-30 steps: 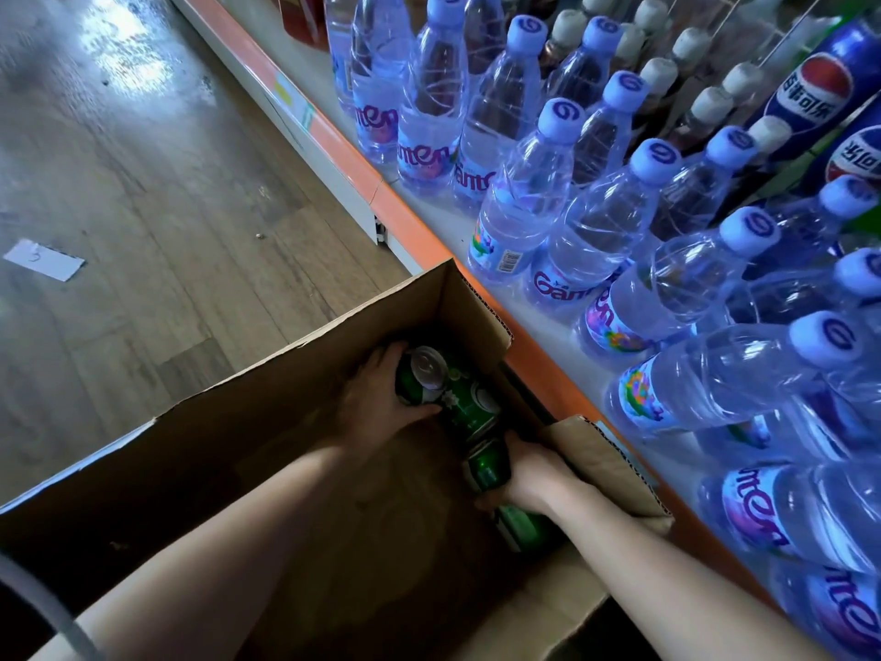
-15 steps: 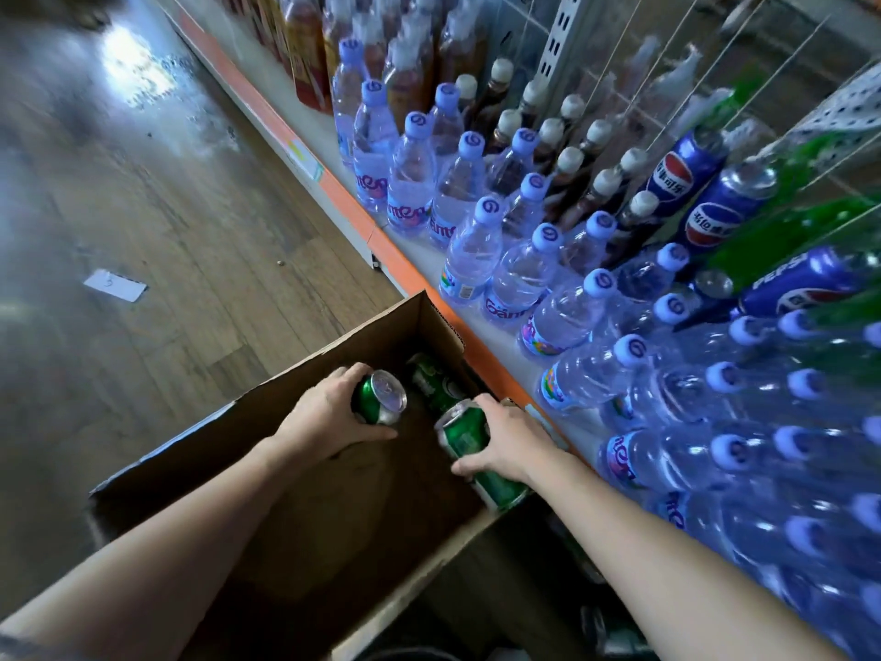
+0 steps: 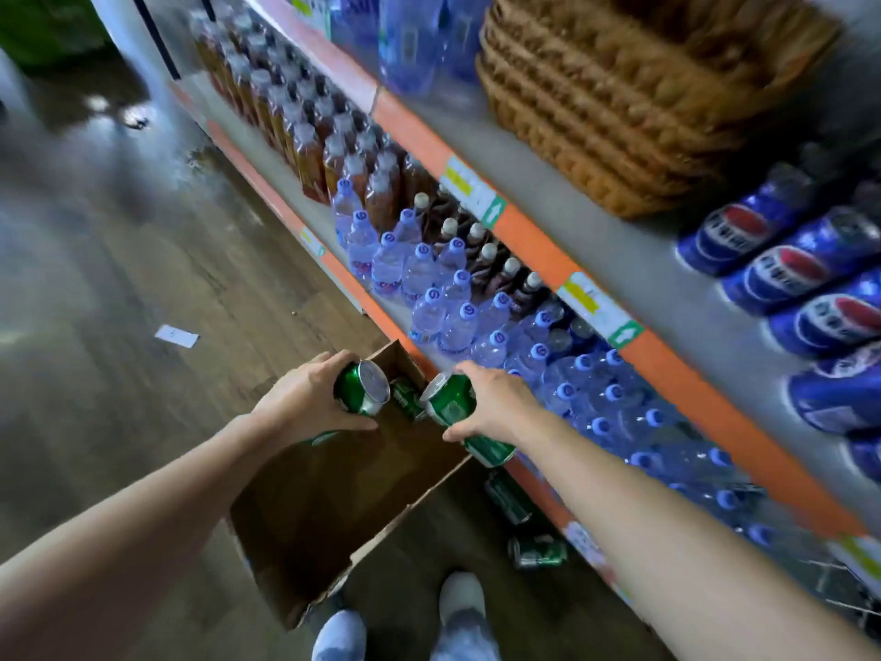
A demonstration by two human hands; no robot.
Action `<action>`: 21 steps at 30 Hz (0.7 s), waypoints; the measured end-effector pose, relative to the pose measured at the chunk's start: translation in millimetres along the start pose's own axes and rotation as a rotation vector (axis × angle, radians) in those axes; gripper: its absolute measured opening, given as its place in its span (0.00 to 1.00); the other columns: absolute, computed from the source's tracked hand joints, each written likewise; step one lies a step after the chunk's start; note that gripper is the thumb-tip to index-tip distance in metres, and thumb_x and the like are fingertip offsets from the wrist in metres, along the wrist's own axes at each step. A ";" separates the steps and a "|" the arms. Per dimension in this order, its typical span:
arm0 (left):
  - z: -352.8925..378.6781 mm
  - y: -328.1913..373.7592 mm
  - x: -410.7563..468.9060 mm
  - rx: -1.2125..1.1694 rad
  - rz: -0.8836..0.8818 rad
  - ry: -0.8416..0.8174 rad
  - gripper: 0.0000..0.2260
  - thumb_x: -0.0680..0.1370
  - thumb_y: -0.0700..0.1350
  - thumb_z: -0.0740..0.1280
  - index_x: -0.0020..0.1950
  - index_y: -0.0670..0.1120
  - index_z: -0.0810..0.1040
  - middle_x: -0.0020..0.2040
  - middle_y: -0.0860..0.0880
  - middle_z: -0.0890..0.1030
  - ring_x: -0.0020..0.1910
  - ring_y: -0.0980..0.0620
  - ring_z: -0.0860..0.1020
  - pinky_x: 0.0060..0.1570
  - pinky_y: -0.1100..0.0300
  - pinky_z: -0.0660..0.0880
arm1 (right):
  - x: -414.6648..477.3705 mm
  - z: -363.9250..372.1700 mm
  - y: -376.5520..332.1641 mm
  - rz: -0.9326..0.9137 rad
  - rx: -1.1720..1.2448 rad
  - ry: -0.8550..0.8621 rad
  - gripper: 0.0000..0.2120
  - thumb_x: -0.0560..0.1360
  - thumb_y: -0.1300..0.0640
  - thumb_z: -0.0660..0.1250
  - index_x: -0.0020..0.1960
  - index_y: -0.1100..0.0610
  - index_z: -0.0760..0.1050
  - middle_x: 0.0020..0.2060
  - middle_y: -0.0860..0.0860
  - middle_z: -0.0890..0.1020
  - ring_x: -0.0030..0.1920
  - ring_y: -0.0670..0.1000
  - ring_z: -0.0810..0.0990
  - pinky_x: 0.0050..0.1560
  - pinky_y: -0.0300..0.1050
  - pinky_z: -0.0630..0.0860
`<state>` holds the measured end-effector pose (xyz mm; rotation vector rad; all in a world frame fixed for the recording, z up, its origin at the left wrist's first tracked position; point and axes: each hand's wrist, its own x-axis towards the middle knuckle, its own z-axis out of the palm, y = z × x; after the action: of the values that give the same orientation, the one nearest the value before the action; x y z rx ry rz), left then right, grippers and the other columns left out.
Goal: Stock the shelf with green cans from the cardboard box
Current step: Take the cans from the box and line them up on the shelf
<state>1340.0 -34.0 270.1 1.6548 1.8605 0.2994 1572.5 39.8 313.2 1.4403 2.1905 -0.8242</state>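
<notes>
An open cardboard box (image 3: 305,560) stands on the floor in front of the shelf. My left hand (image 3: 305,398) grips a green can (image 3: 360,388) above the box's far end. My right hand (image 3: 496,407) grips another green can (image 3: 457,412), tilted, over the box's right edge. Between them a third green can (image 3: 405,398) lies inside the box at its far corner. Two more green cans (image 3: 510,498) (image 3: 536,551) lie on the floor by the shelf base. The middle shelf (image 3: 562,207) carries an orange front strip.
Water bottles (image 3: 429,288) and brown drink bottles (image 3: 305,136) fill the bottom shelf. Blue cola cans (image 3: 782,269) and a stack of wicker baskets (image 3: 619,97) sit on the middle shelf. My shoes (image 3: 462,603) stand by the box. A paper slip (image 3: 176,336) lies on the wooden floor.
Both hands have lifted their green cans up out of the box. My view has risen and pulled back, bringing the middle shelf with cola cans and baskets into sight.
</notes>
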 end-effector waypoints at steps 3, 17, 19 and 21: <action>-49.9 34.9 -7.9 0.042 0.064 -0.005 0.38 0.57 0.66 0.75 0.61 0.52 0.71 0.52 0.51 0.77 0.51 0.48 0.77 0.49 0.57 0.74 | -31.7 -41.3 -11.6 0.010 -0.015 0.030 0.41 0.63 0.42 0.77 0.69 0.51 0.62 0.62 0.55 0.75 0.62 0.58 0.74 0.58 0.52 0.73; -251.0 237.2 -34.4 0.252 0.362 0.024 0.33 0.64 0.59 0.76 0.65 0.49 0.69 0.54 0.49 0.78 0.53 0.48 0.77 0.44 0.59 0.69 | -213.9 -246.6 -33.1 0.118 -0.066 0.326 0.42 0.61 0.42 0.77 0.69 0.52 0.64 0.62 0.56 0.76 0.60 0.57 0.76 0.56 0.49 0.74; -273.9 269.6 -37.2 0.282 0.412 0.006 0.33 0.64 0.59 0.75 0.64 0.49 0.69 0.54 0.49 0.78 0.52 0.49 0.77 0.45 0.58 0.71 | -244.7 -274.8 -29.5 0.136 -0.060 0.376 0.41 0.60 0.43 0.78 0.67 0.53 0.65 0.61 0.55 0.77 0.58 0.57 0.76 0.54 0.48 0.74; -294.9 300.2 -40.1 0.306 0.451 -0.003 0.33 0.64 0.59 0.76 0.64 0.50 0.70 0.55 0.50 0.78 0.52 0.50 0.77 0.47 0.57 0.72 | -276.1 -300.2 -25.9 0.155 -0.057 0.407 0.39 0.61 0.44 0.78 0.66 0.54 0.66 0.60 0.55 0.77 0.57 0.57 0.76 0.52 0.47 0.73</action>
<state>1413.4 52.1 677.4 2.2823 1.5699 0.2011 1656.8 40.4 713.1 1.8522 2.3199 -0.4405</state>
